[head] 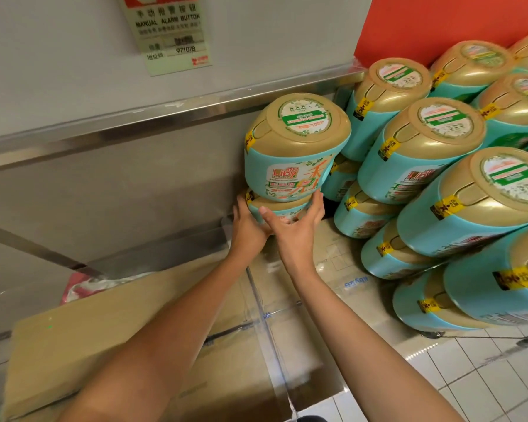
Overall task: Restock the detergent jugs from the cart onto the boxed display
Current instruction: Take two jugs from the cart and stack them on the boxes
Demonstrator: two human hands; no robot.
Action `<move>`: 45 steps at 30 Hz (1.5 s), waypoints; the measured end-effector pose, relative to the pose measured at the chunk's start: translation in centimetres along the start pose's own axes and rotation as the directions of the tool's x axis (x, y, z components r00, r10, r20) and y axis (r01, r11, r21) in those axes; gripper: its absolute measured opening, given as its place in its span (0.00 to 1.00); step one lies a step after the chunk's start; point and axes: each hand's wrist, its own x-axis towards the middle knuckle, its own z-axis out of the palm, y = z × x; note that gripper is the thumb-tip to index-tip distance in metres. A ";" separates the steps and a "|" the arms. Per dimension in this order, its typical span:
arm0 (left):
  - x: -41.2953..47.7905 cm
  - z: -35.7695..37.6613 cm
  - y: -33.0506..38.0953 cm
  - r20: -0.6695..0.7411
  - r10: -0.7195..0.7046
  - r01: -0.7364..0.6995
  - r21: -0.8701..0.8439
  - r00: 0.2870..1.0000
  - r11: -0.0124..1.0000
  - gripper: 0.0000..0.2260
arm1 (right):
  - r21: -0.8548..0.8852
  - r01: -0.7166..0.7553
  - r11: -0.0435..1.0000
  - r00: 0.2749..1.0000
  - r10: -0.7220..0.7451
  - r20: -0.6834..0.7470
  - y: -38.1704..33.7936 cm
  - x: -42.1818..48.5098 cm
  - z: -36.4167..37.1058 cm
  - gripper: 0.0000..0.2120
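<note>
Alarm sign (pixel 171 35) on grey wall (pixel 73 80); white floor tiles (pixel 485 379).

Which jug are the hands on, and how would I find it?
Find the steel ledge on the wall, then the two-jug stack under it, standing left of the big pile on the cardboard boxes. It is the lower jug, mostly hidden under the upper jug with the Liby label, and the only one with the left hand and right hand on it.
</note>
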 end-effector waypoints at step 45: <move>-5.5 -0.6 -2.7 0.200 -0.164 0.161 0.032 0.966 0.986 0.26 | 0.000 -0.052 0.999 0.999 0.052 -0.007 4.2 -3.3 -4.3 0.35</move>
